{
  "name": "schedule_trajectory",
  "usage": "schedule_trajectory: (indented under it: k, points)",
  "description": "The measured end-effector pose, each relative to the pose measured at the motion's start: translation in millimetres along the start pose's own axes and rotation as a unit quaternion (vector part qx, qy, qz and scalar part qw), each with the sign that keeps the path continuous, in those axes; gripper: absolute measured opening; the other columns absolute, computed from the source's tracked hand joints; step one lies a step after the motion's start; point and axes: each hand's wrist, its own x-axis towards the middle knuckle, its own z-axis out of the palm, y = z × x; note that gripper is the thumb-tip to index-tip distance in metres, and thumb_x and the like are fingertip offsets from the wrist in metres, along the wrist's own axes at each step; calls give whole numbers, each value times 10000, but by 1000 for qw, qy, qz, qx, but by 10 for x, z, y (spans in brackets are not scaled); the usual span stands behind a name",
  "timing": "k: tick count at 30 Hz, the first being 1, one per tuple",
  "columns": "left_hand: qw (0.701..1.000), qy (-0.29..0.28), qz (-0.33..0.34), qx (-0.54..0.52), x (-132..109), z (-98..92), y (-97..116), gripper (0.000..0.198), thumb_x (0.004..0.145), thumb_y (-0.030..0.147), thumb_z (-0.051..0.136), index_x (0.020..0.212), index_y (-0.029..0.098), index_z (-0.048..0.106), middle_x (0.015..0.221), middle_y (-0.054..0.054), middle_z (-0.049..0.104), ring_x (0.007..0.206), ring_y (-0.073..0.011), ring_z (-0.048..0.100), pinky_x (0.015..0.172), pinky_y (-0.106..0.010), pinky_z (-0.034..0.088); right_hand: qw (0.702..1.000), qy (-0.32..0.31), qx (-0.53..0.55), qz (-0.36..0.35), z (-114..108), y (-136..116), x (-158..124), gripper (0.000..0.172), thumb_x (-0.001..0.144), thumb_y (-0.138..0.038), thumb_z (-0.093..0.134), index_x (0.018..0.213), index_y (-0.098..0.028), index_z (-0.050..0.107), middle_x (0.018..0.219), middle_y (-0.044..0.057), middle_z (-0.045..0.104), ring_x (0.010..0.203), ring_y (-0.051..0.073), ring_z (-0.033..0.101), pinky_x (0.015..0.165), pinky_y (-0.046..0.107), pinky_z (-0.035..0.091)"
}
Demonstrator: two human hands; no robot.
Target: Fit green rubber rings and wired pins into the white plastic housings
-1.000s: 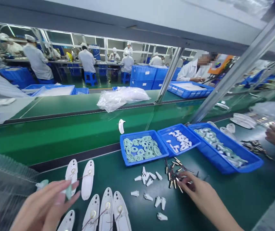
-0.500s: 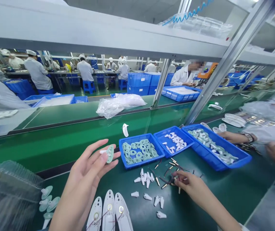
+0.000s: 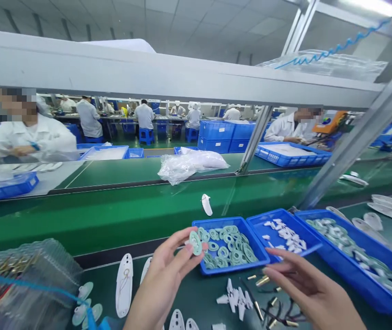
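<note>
The left hand has moved up beside the blue tray, fingertips pinched on a pale green ring. The right hand has lifted, fingers spread apart, with the brass-tipped wires now below it on the counter.

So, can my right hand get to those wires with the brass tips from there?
Probably yes: the right hand hovers open just above the wires on the bench, and nothing seems to lie between them.

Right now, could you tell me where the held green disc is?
The green disc is low centre in the head view, pinched by the left hand, beside the blue tray of green rings.
</note>
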Motion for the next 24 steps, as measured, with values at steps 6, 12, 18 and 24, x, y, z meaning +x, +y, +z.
schedule_trajectory:
  k: [6, 12, 18, 24]
  points:
    - [999, 6, 47, 21, 14, 22, -42, 357, 753, 406, 872, 1053, 220, 815, 1146, -87, 780, 966, -254, 771, 867, -333, 632, 981, -23, 99, -164, 752, -854, 117, 246, 882, -291, 751, 1127, -293, 732, 796, -2, 781, 754, 198, 779, 723, 250, 665]
    - [994, 53, 96, -9, 38, 7, -26, 392, 650, 415, 935, 980, 226, 837, 1029, -73, 776, 880, -233, 783, 832, -308, 629, 969, -65, 84, -223, 1032, -862, 304, 202, 901, -229, 710, 1089, -299, 737, 818, -21, 793, 753, 176, 775, 704, 233, 647]
    - [991, 86, 98, -9, 118, -37, -53, 408, 572, 398, 972, 909, 209, 838, 962, -69, 778, 798, -245, 787, 724, -305, 634, 960, -100, 71, -252, 1061, -844, 370, 175, 897, -211, 719, 1043, -306, 733, 800, -37, 794, 706, 160, 775, 626, 194, 630]
    - [992, 77, 93, 28, 112, -71, -65, 371, 705, 395, 904, 1020, 221, 814, 1035, -85, 788, 808, -161, 712, 684, -220, 579, 960, -132, 76, -234, 1151, -923, 306, 130, 904, -228, 702, 1019, -278, 735, 812, -14, 797, 728, 192, 769, 667, 269, 634]
